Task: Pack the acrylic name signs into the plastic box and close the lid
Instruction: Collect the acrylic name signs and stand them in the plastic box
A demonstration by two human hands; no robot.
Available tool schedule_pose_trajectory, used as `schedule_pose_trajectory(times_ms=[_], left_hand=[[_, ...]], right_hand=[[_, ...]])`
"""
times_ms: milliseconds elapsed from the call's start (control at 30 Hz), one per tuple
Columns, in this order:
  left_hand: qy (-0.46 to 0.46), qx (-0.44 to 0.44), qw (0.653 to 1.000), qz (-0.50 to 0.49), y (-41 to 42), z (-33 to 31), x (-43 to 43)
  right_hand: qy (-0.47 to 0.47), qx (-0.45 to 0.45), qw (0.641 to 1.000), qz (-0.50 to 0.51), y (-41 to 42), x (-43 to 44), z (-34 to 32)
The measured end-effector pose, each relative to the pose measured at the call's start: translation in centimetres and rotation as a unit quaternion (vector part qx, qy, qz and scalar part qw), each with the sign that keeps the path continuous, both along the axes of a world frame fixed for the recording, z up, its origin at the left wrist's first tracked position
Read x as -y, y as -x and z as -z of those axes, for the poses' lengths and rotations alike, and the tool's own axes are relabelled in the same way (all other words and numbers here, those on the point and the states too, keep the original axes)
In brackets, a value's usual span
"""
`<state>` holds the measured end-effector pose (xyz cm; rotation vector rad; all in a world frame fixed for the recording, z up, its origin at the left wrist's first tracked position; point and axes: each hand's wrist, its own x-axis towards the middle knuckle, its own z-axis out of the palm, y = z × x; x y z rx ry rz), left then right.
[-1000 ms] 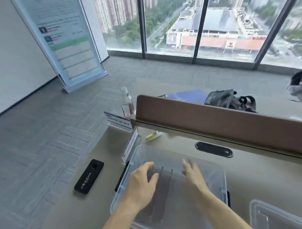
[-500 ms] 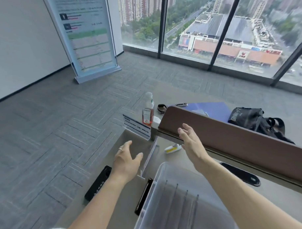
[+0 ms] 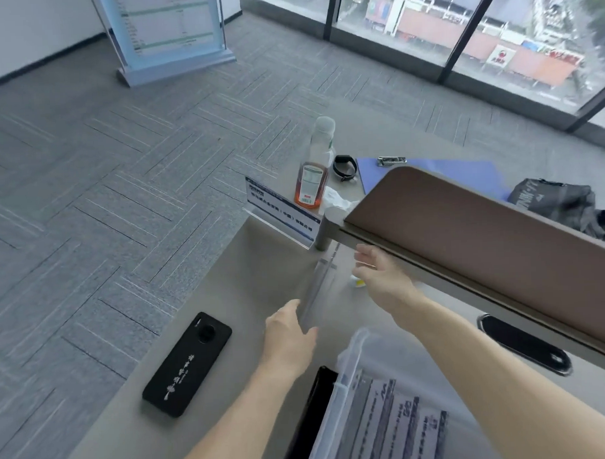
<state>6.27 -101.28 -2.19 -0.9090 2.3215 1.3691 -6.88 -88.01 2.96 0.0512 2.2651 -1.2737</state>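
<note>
Acrylic sign (image 3: pixel 318 290) edge-on between both hands (image 3: pixel 291 336) (image 3: pixel 381 278), grips released; phone (image 3: pixel 187 364), bottle (image 3: pixel 313 174) and brown divider (image 3: pixel 466 237) nearby.

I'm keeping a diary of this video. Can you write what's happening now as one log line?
step: reaching for sign | left hand: open, at its near end | right hand: open, beside it | box: holds signs, no lid

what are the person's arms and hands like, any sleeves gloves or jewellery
Both forearms are bare as far as the frame shows: no sleeves, gloves or watch. The left hand and right hand are bare too. No ring can be made out on either hand here, though the fingers are motion-blurred, so a thin band could be missed.
</note>
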Motion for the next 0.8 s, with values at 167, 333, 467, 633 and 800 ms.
schedule_pose_trajectory(times_ms=[167, 333, 467, 633, 800], left_hand=[[0.018, -0.086, 0.993, -0.075, -0.7, 2.0, 2.0], [-0.001, -0.126, 0.988, -0.094, -1.3, 1.8, 4.8], [-0.036, -0.134, 0.988, -0.066, -1.9, 2.7, 6.7], [-0.12, -0.129, 0.981, -0.082, -1.9, 2.4, 8.2], [-0.106, -0.17, 0.955, -0.219, -0.2, -0.8, 8.7]], right_hand=[[-0.049, -0.003, 0.999, -0.023, 2.0, 0.2, 3.7], [-0.057, -0.001, 0.996, -0.063, 3.1, 1.9, 5.5], [-0.046, -0.017, 0.994, -0.094, 3.6, 3.5, 6.0], [-0.015, -0.05, 0.993, -0.109, 3.3, 3.9, 5.4], [0.014, -0.075, 0.996, -0.055, 2.7, 2.6, 1.5]])
